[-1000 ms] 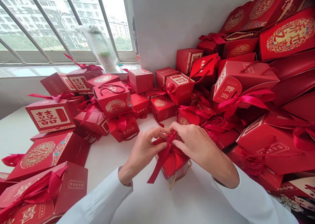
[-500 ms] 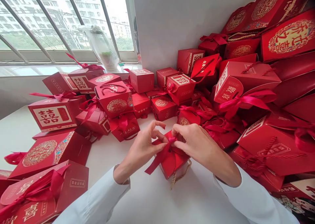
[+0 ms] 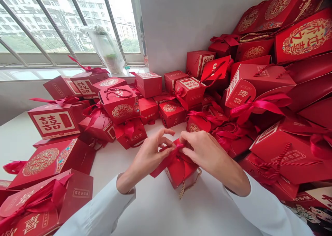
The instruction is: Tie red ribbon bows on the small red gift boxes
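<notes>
A small red box [image 3: 178, 173] stands on the white table in front of me, with a twisted tan cord at its right side. Across its top lies a red ribbon [image 3: 163, 162], knotted or looped near the middle. My left hand [image 3: 153, 154] pinches the ribbon's left part between thumb and a finger, the other fingers curled above. On the right of the knot, my right hand [image 3: 204, 147] grips the ribbon with thumb and fingertips. The fingers partly hide the knot.
Many red gift boxes with ribbons and cords surround the white table [image 3: 145, 208], stacked on the left [image 3: 55, 120], behind, and high on the right [image 3: 275, 149]. A clear plastic-wrapped container [image 3: 110, 52] stands on the sill by a barred window.
My left hand has moved slightly left, drawing the ribbon a little outward and up. My right hand has shifted slightly left. The box has barely moved.
</notes>
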Action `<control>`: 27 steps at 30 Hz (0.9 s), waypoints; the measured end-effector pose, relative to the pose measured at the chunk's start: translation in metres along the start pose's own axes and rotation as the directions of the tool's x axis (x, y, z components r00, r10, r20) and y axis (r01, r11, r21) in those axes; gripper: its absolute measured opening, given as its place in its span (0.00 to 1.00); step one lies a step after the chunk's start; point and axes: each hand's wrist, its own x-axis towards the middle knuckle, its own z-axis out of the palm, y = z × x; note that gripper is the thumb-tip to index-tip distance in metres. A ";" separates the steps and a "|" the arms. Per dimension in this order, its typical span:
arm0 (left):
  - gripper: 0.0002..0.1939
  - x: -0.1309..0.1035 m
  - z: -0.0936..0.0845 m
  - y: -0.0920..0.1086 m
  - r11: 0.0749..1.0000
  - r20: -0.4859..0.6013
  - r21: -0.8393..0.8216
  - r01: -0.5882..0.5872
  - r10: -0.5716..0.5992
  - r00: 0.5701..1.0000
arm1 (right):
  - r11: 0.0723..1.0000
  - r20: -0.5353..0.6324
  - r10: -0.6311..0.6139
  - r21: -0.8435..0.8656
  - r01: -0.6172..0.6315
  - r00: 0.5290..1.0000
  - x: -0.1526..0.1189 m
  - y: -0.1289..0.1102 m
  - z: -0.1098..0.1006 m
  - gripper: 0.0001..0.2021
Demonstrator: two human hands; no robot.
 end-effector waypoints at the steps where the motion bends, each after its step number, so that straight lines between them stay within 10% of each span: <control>1: 0.15 0.000 0.001 0.000 1.000 -0.007 0.019 -0.006 0.006 1.000 | 1.000 0.001 -0.001 -0.002 0.001 1.000 0.000 0.000 0.000 0.05; 27: 0.20 0.005 0.000 -0.010 0.933 0.096 -0.337 0.129 -0.103 0.990 | 0.998 0.038 -0.054 -0.020 0.054 0.998 -0.002 -0.005 -0.006 0.08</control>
